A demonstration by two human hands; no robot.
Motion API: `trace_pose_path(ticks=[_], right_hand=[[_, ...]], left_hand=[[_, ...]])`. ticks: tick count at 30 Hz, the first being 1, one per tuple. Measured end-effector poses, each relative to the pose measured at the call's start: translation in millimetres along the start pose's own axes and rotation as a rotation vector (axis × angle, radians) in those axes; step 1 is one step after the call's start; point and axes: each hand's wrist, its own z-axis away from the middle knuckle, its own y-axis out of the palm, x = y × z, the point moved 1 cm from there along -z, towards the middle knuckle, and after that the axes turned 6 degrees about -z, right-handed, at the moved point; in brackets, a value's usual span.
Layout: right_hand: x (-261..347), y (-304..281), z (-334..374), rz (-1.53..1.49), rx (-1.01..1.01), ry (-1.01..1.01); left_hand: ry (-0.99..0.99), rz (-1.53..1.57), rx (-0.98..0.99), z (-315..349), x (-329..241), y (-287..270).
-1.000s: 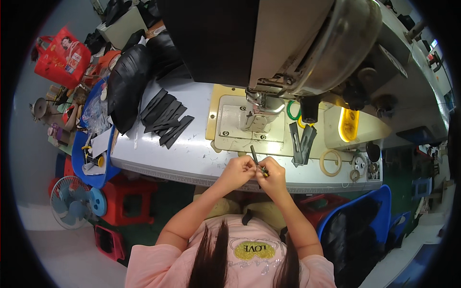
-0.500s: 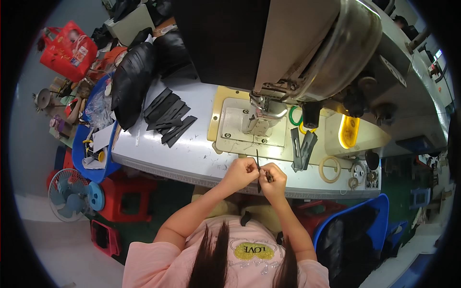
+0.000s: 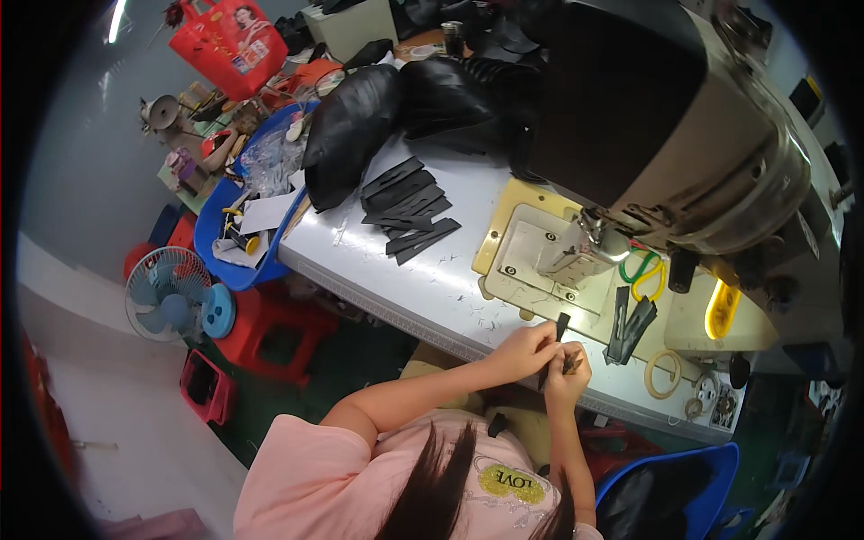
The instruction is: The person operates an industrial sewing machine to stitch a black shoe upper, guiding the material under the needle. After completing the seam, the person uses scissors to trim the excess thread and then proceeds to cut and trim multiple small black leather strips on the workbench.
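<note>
Over the front edge of the table, my left hand (image 3: pixel 526 351) and my right hand (image 3: pixel 569 373) meet, fingers pinched together. Between them they grip a black strip (image 3: pixel 562 325), whose upper end sticks out above the fingertips. A small brownish thing (image 3: pixel 572 363), too small to make out, also shows in my right hand. Just beyond is the pale bed of a sewing machine (image 3: pixel 526 243). To its left lies a loose pile of black strips (image 3: pixel 405 200). A smaller stack of black strips (image 3: pixel 637 326) rests right of my hands.
Green and yellow loop handles (image 3: pixel 663 281) lie beside the machine, with a tan ring (image 3: pixel 663 374) nearer. Black padded pieces (image 3: pixel 353 135) crowd the table's far left. A blue bin (image 3: pixel 216 216), red stool (image 3: pixel 243 355) and fan (image 3: pixel 169 290) stand left; another blue tub (image 3: pixel 729 477) is lower right.
The whole view has swung, so the table appears shifted right and tilted. The black strip has turned and shows more of its broad face. Both hands still grip it.
</note>
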Motion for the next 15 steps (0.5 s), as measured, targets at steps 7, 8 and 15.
trace_pose_path(ticks=[7, 8, 15], right_hand=[[43, -94, -17, -0.198, -0.658, -0.031], [54, -123, -34, -0.279, -0.58, 0.053], [-54, -129, -96, 0.296, -0.244, 0.234]], left_hand=[[0.106, -0.272, -0.216, -19, 4, -1], [0.109, -0.271, -0.202, -28, 8, 3], [0.198, -0.344, -0.271, -55, 8, -4]])
